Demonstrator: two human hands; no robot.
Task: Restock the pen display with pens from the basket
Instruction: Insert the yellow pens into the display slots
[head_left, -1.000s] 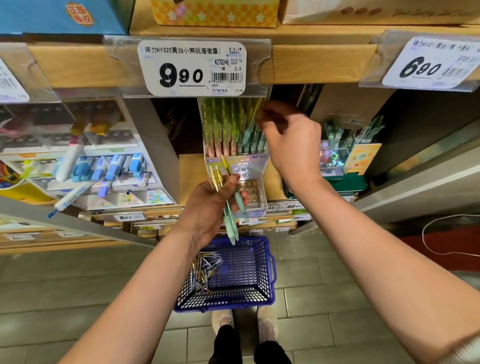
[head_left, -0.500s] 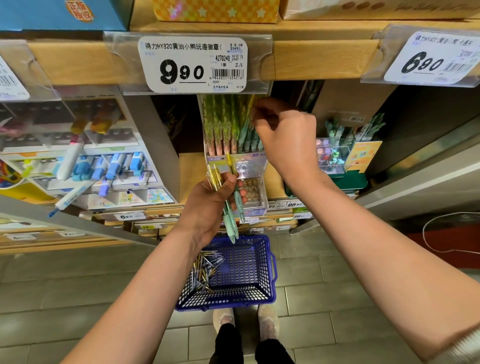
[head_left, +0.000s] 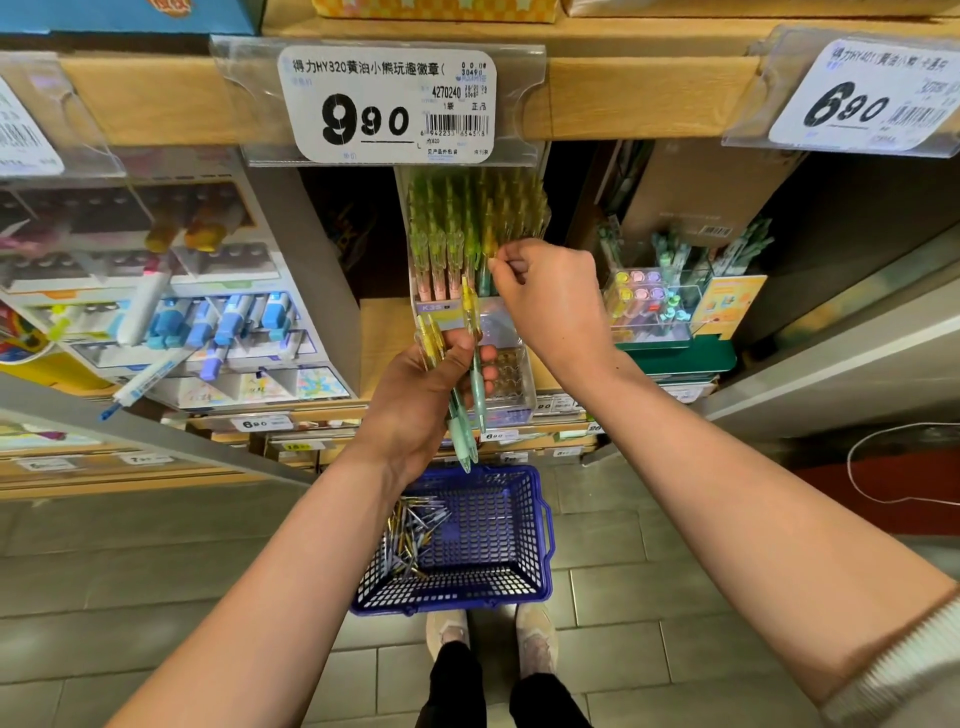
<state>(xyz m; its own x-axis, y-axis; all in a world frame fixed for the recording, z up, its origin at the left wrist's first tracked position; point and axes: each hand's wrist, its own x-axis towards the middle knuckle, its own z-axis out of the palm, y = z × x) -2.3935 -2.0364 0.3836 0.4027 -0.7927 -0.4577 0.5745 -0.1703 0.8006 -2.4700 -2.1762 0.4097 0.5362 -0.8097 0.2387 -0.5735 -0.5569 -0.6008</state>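
Clear plastic pen display (head_left: 470, 291) on wooden shelf, under white 9.90 price tag (head_left: 387, 104), filled with upright green and yellow pens. Right hand (head_left: 545, 291) just beside display, fingertips pinched together, held object not discernible. Left hand (head_left: 421, 400) below display, closed around bundle of yellow-and-green pens (head_left: 462, 395). Blue plastic mesh basket (head_left: 519, 582) on floor below.
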